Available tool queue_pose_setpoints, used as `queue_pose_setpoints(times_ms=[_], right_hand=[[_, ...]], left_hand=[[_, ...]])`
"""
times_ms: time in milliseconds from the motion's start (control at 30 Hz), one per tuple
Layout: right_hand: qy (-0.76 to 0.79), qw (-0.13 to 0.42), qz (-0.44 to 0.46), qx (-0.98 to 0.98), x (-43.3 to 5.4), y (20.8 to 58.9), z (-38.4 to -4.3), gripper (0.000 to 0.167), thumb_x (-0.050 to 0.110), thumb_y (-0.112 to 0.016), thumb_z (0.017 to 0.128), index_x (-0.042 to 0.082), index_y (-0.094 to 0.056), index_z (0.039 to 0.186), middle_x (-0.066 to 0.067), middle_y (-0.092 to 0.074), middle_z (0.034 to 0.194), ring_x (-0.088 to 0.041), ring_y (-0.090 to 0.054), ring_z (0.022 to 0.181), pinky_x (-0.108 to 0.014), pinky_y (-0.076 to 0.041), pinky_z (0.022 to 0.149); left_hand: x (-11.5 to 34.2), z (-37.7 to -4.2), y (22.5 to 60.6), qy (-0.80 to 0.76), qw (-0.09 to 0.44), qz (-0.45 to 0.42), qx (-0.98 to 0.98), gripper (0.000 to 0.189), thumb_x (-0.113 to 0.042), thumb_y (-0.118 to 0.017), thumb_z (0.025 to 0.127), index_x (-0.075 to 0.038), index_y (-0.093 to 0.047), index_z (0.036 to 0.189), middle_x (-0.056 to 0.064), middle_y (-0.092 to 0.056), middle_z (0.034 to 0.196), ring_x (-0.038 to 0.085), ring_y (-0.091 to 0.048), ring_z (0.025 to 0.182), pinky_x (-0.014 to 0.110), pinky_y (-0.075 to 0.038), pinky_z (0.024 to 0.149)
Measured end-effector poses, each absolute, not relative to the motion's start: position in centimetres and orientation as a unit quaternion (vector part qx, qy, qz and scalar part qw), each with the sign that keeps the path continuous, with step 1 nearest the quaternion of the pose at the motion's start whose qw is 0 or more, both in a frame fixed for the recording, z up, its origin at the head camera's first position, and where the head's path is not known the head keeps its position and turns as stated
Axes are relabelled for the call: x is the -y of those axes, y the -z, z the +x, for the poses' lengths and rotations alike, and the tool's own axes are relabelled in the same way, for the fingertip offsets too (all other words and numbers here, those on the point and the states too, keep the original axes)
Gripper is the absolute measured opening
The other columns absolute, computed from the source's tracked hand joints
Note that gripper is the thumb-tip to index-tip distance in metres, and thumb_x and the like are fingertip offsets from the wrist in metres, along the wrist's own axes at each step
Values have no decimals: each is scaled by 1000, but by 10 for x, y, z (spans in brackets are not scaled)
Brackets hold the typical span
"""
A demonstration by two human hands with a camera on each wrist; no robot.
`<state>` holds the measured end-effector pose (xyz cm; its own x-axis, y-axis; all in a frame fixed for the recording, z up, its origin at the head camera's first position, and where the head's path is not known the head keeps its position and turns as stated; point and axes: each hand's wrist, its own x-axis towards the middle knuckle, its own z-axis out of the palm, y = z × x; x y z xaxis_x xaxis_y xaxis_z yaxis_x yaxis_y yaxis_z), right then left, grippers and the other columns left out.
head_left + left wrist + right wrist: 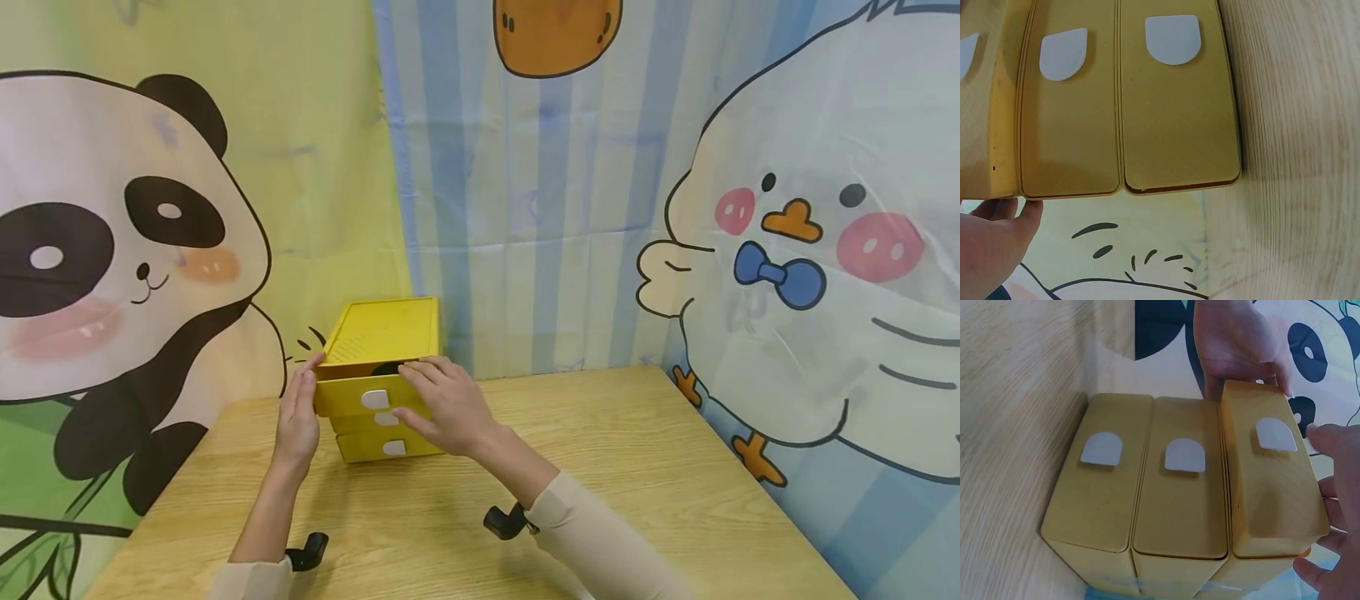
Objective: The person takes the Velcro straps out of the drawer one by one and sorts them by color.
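A small yellow chest of three stacked drawers (386, 329) stands on the table, each drawer front bearing a white tab handle. Its top drawer (341, 398) juts out past the two below, and a dark object (386, 367) shows in the gap behind the front. Against the left side of that drawer rests my left hand (298, 421), fingers mostly straight. My right hand (450, 408) lies at the drawer's upper right edge with fingers extended over the rim and the thumb lower down. In the right wrist view, my right fingers (1334, 512) are by the top drawer's upper edge.
The chest sits near the back of a wood-grain table (420, 525). Behind it hangs a curtain with a panda (165, 333) on the left and a white bird (787, 358) on the right. Black mounts (504, 522) are worn at both wrists.
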<state>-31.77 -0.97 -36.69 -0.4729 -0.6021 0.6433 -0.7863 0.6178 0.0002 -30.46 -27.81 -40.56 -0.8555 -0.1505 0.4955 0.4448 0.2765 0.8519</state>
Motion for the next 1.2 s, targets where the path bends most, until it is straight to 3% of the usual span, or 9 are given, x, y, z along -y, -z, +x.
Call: queue_pose_setpoints(times_ms=[167, 333, 433, 567, 633, 700, 833, 1000, 1200], right_hand=[[-181, 304, 412, 840, 11, 366, -317, 54, 46, -64, 103, 11, -61, 144, -2, -67, 137, -21, -59, 131, -42, -44, 116], [-201, 289, 416, 839, 11, 365, -316, 51, 45, -63, 104, 11, -63, 142, -1, -70, 131, -19, -65, 122, -42, -44, 116], [-204, 295, 415, 836, 12, 364, -315, 48, 44, -64, 103, 11, -66, 138, 0, -72, 127, -17, -66, 117, -40, -45, 113], [-202, 316, 414, 829, 12, 363, -315, 38, 38, -68, 102, 13, -71, 131, 2, -75, 118, -15, -68, 108, -38, -46, 110], [-209, 326, 419, 821, 12, 362, -315, 32, 32, -72, 100, 14, -74, 126, 3, -77, 114, -14, -70, 104, -38, -47, 108], [-218, 338, 426, 810, 12, 362, -315, 26, 26, -75, 98, 14, -76, 121, 3, -78, 109, -13, -71, 99, -38, -48, 106], [-236, 356, 442, 788, 11, 361, -313, 17, 18, -78, 95, 14, -80, 111, 5, -78, 99, -11, -71, 91, -37, -50, 103], [-241, 367, 459, 772, 10, 361, -308, 11, 15, -79, 94, 14, -82, 105, 5, -78, 93, -11, -72, 86, -35, -52, 98], [-184, 430, 465, 751, 15, 363, -302, 15, 17, -82, 91, 16, -81, 106, 5, -75, 98, -11, -68, 86, -30, -53, 89]], left_hand=[[279, -305, 407, 598, 242, -95, 759, 61, -52, -24, 113, -19, -33, 163, 3, -31, 169, 22, -21, 158, 37, -17, 127], [282, -305, 405, 618, 218, -106, 748, 64, -54, -21, 113, -18, -28, 165, 5, -25, 171, 22, -18, 158, 13, -23, 116], [284, -304, 403, 654, 184, -119, 724, 66, -56, -19, 112, -19, -25, 166, 5, -20, 172, 22, -14, 158, 10, -23, 114], [286, -303, 401, 695, 143, -127, 693, 66, -57, -18, 112, -21, -23, 167, 2, -13, 174, 20, -5, 160, 31, -10, 127], [286, -303, 400, 706, 130, -124, 685, 65, -58, -18, 112, -23, -23, 167, 0, -10, 175, 19, -1, 160, 41, -1, 130], [287, -302, 399, 710, 119, -122, 684, 64, -59, -19, 111, -26, -22, 167, -2, -9, 175, 19, -2, 160, 46, 0, 130], [289, -301, 398, 711, 95, -127, 686, 61, -56, -23, 112, -31, -18, 167, -4, -7, 175, 20, -6, 159, 41, -12, 128], [292, -301, 398, 709, 80, -140, 687, 59, -53, -23, 113, -33, -14, 168, -5, -4, 175, 20, -9, 158, 24, -28, 115], [293, -302, 399, 710, 77, -147, 684, 59, -51, -23, 113, -32, -12, 168, -3, -5, 175, 20, -12, 157, 16, -34, 106]])
